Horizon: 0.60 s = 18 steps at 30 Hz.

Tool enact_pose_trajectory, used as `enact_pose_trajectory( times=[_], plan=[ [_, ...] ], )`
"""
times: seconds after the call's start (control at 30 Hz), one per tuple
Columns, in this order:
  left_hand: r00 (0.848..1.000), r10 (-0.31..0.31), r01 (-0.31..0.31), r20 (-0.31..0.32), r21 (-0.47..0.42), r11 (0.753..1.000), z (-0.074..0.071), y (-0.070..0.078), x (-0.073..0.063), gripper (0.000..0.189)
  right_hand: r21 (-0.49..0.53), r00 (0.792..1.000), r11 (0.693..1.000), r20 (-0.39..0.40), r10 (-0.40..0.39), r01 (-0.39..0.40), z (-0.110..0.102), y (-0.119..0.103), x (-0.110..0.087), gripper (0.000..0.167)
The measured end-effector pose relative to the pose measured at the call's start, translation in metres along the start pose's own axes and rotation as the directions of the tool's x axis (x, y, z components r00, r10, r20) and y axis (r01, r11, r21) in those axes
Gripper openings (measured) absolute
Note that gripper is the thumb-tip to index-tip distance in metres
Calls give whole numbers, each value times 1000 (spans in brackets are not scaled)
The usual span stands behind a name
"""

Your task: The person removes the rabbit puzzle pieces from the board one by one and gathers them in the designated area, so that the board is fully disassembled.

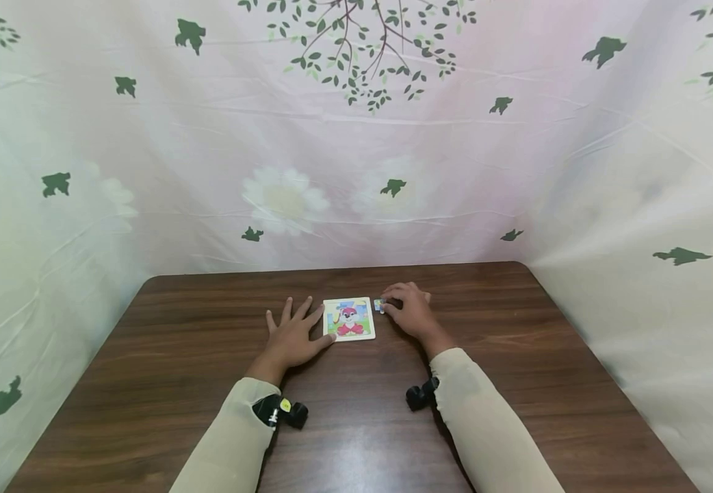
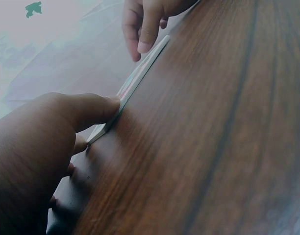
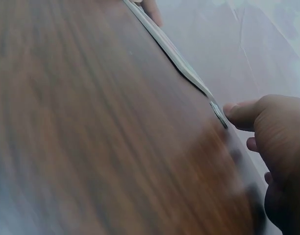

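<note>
- Nearest me: pale sleeves, black wrist cameras.
- Left hand: fingers spread, thumb touching the framed cartoon picture flat on the brown table.
- Right hand: at a small piece just right of the picture; pinched or not, I can't tell.
- Behind: leaf-print curtain.

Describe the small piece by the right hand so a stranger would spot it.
Toward the far edge of the brown table lies a square board with a pink-and-white cartoon animal. Just beyond its right side, beside the right hand, is the piece. Far smaller than the board, it is bluish and sits outside it.
</note>
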<state>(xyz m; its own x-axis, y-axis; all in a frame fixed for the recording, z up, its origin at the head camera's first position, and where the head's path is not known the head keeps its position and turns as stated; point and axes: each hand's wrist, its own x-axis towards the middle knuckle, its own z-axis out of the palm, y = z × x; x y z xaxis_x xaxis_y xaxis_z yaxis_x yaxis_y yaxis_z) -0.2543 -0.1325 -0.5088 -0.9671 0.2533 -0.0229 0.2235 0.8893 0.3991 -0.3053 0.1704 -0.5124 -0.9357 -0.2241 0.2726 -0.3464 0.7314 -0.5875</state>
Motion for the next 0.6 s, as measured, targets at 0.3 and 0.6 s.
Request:
enact_pose_trajectory(
  times=[0.3,0.6],
  plan=[
    [1000,-1,1,-2,2,1000,1,-1,0,85,33,1000,999,-12,-9,9,14,-15,5,20],
    [1000,-3,3,-2,6,1000,2,-2,2,85,46,999,998,-19,-45,46,31,-31,10,17]
  ],
)
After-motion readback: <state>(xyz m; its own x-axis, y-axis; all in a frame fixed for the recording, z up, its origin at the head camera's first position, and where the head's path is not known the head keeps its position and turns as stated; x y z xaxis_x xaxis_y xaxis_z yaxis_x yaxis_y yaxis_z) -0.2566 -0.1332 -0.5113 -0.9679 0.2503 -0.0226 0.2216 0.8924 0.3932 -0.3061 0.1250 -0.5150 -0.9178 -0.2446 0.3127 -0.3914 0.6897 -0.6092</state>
